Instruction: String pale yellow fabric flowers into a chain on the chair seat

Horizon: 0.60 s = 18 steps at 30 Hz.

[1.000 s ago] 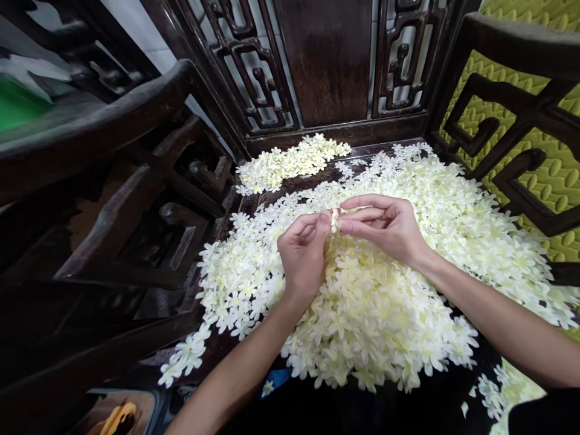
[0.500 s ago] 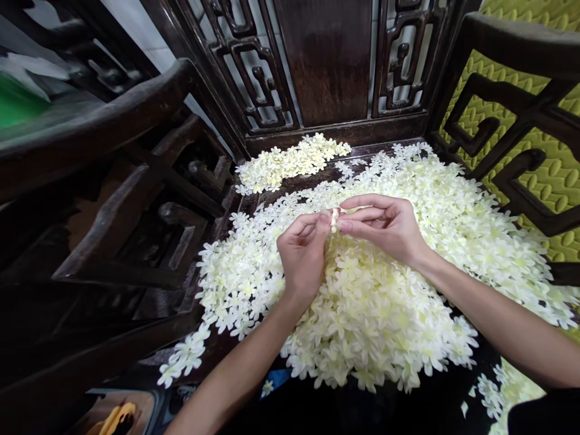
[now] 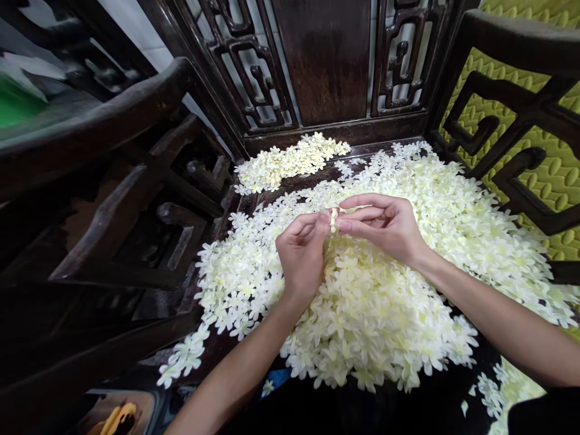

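My left hand (image 3: pixel 301 254) and my right hand (image 3: pixel 385 225) meet fingertip to fingertip above a big heap of pale yellow-white fabric flowers (image 3: pixel 371 290). Both hands are closed in a pinch on one small stack of flower petals (image 3: pixel 334 219) held between them. The heap covers most of a dark wooden seat (image 3: pixel 317 175) and lies right under both wrists.
A smaller, separate pile of flowers (image 3: pixel 290 162) lies at the back of the seat against the carved wooden backrest (image 3: pixel 326 66). A dark armrest (image 3: pixel 113 127) runs along the left, another (image 3: pixel 521 115) on the right before a yellow-green quilted cushion (image 3: pixel 557 175). A few flowers (image 3: pixel 181 359) trail off the front left.
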Motion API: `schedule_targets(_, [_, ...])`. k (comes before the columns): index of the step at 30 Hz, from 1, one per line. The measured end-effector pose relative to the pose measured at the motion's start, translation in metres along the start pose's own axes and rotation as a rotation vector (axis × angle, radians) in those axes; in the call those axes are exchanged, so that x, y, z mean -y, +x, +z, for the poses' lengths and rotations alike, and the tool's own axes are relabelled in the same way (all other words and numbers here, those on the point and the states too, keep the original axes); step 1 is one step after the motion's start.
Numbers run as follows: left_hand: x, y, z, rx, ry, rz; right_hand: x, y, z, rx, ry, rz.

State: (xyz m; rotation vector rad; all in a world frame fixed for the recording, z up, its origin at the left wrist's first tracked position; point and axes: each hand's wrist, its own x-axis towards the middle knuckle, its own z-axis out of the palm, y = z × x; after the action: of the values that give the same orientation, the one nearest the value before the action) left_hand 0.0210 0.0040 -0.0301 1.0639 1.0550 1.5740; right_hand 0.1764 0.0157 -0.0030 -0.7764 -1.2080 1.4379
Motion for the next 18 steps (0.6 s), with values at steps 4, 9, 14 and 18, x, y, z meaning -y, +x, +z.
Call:
schedule_targets(4, [0.0011,-0.0002,-0.0002,-0.002,-0.013,0.009,0.0003,0.0005,0.0001,0.003,-0.002,0.0])
schedule_targets(9, [-0.0005,-0.0007,0.0006,-0.005,0.014,0.008,0.0,0.0006,0.0007,-0.007,-0.006,0.006])
schedule_targets(14, [-0.0022,-0.0014,0.0002,0.003,0.019,0.013,-0.0006,0.0002,-0.0002,0.016,0.016,0.002])
schedule_targets(18, [-0.0026,-0.0015,-0.0001,-0.002,0.037,0.013,-0.0004,0.0001,-0.0005,0.013,0.012,0.012])
